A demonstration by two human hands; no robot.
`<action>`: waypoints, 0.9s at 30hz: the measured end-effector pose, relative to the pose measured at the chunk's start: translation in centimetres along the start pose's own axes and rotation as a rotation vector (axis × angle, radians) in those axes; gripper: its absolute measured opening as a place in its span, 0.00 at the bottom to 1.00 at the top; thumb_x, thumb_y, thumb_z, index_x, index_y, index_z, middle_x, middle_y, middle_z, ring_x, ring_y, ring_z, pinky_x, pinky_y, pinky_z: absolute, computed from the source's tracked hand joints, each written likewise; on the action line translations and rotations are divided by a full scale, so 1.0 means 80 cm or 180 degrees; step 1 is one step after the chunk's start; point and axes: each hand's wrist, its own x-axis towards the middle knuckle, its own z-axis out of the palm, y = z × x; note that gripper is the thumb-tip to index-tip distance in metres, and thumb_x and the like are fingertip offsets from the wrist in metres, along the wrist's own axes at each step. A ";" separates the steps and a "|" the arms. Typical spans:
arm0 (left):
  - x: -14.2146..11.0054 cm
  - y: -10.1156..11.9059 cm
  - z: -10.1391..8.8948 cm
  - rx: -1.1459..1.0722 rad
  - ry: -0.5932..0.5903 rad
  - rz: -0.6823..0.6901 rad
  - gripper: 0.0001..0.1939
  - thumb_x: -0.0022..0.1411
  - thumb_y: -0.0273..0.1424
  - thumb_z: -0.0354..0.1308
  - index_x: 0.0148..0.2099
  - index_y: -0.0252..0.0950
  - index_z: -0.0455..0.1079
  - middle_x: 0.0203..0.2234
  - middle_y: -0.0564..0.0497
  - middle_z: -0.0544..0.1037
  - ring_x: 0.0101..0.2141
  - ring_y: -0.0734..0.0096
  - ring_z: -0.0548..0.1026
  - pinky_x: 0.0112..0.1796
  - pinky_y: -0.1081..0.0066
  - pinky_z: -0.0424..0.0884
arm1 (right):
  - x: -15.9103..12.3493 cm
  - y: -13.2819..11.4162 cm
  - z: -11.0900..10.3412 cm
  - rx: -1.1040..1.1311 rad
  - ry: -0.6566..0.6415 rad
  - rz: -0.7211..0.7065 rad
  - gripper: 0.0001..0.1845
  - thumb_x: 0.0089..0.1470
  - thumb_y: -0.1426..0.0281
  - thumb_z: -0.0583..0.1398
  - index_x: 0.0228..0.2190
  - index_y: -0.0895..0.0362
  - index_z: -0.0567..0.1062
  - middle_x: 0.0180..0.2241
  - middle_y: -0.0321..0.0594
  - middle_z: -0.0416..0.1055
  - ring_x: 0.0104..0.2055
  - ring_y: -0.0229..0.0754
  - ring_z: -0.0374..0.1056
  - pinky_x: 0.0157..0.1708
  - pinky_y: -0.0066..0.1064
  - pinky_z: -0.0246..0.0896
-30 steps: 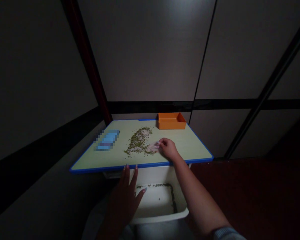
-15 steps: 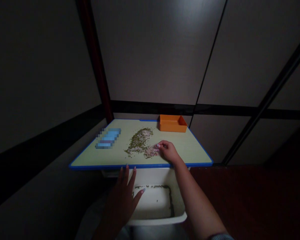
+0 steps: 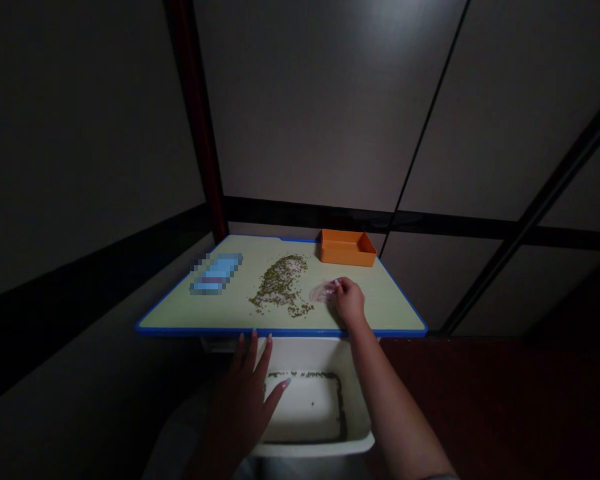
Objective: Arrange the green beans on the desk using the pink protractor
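Note:
My right hand [image 3: 350, 304], above the right half of the pale green tabletop [image 3: 380, 300], pinches a thin, see-through, pinkish piece of plastic film [image 3: 322, 292]. The film's loose part reaches left from my fingers, low over the table or on it; I cannot tell which. To its left, small green-brown grains [image 3: 275, 283] are spread in an irregular patch with paler spots among them. My left hand [image 3: 245, 393] is open, fingers spread, with its fingertips at the table's blue front edge.
An orange open box [image 3: 347, 257] stands at the table's back right. A blurred bluish flat object [image 3: 216, 275] lies on the left. Below the front edge, a white bin [image 3: 325, 445] has grains along its inner edges. Dark panels [image 3: 305, 120] rise behind.
My right hand has moved right with the plastic film, away from the grains. The film overlapped their lower right edge before and is now apart from them. My left hand has stayed in place.

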 end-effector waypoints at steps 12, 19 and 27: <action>0.001 -0.002 0.005 0.0030 0.0131 0.0086 0.36 0.58 0.48 0.51 0.64 0.36 0.56 0.63 0.36 0.59 0.64 0.43 0.53 0.54 0.50 0.67 | -0.001 -0.011 -0.001 -0.0089 -0.0301 -0.0098 0.12 0.58 0.69 0.54 0.31 0.54 0.77 0.32 0.36 0.76 0.38 0.42 0.66 0.37 0.30 0.52; 0.001 -0.002 0.006 0.0018 0.0097 0.0034 0.35 0.58 0.47 0.51 0.64 0.37 0.56 0.64 0.36 0.58 0.63 0.42 0.55 0.53 0.50 0.68 | -0.003 -0.014 -0.005 -0.0163 -0.0143 -0.0057 0.13 0.59 0.70 0.53 0.32 0.54 0.78 0.36 0.37 0.77 0.42 0.44 0.66 0.40 0.31 0.52; 0.002 0.001 -0.001 -0.0102 -0.0065 -0.0084 0.35 0.58 0.47 0.51 0.64 0.37 0.56 0.65 0.38 0.56 0.64 0.44 0.55 0.54 0.51 0.67 | -0.005 -0.019 -0.008 -0.0455 -0.0207 -0.0132 0.13 0.58 0.71 0.53 0.34 0.52 0.79 0.37 0.39 0.77 0.45 0.45 0.65 0.44 0.35 0.50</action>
